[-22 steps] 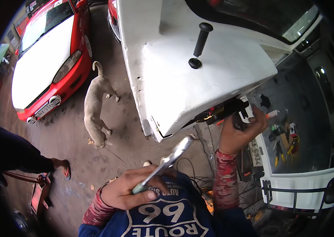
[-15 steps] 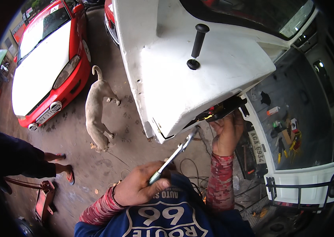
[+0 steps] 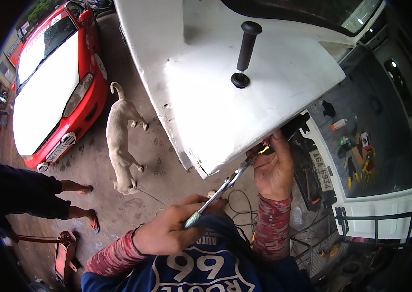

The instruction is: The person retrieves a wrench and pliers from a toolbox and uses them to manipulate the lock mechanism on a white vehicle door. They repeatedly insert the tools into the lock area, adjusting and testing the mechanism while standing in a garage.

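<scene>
In my left hand (image 3: 169,228) is a silver plier-like metal tool (image 3: 228,182) with a ribbed grip end. Its tip reaches the underside of a white vehicle panel (image 3: 225,117), close to my right hand (image 3: 273,173). My right fingers are curled up at the panel's lower edge, beside a small patch of red and yellow (image 3: 265,146). The panel's edge partly hides what they grip. A black knobbed post (image 3: 247,48) stands upright on the panel.
To the right, a dark flat surface (image 3: 386,165) bears yellow-handled pliers (image 3: 352,173) and small parts. A dog (image 3: 121,136) stands at left, near a red-and-white car (image 3: 52,92). Another person's legs (image 3: 35,194) and a red floor jack (image 3: 65,258) are at lower left. Cables (image 3: 240,209) lie below my hands.
The tool's tip has moved up and right, closer to my right hand. My right hand has turned, showing more of its palm, and the dark part above it is now mostly hidden.
</scene>
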`<act>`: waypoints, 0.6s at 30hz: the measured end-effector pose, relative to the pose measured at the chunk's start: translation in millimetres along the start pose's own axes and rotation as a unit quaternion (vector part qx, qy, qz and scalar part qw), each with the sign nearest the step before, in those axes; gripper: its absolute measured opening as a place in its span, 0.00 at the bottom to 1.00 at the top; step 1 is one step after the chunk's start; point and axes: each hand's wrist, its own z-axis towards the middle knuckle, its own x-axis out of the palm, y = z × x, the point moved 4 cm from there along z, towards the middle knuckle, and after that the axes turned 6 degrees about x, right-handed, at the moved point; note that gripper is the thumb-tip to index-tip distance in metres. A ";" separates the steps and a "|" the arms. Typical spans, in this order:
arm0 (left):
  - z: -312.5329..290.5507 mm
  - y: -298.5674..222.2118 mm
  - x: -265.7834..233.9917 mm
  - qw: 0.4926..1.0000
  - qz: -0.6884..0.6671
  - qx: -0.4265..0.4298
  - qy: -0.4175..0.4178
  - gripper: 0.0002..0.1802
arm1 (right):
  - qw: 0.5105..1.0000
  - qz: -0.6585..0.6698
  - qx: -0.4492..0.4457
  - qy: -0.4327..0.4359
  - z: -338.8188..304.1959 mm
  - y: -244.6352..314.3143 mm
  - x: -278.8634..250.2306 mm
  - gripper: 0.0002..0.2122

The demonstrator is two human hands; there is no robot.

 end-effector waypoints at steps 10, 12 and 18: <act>8.9 -20.7 -5.3 0.995 -0.005 -0.096 0.038 0.41 | 0.997 -0.011 -0.074 -0.033 -0.1 -2.6 -16.9 0.21; 11.6 -22.8 -6.3 0.995 0.027 -0.079 0.045 0.41 | 0.995 0.037 -0.091 -0.018 -0.6 -4.7 -20.9 0.21; 20.1 -23.9 -1.0 0.994 0.078 -0.052 0.060 0.40 | 0.994 0.045 -0.095 -0.036 -4.9 -3.8 -21.6 0.22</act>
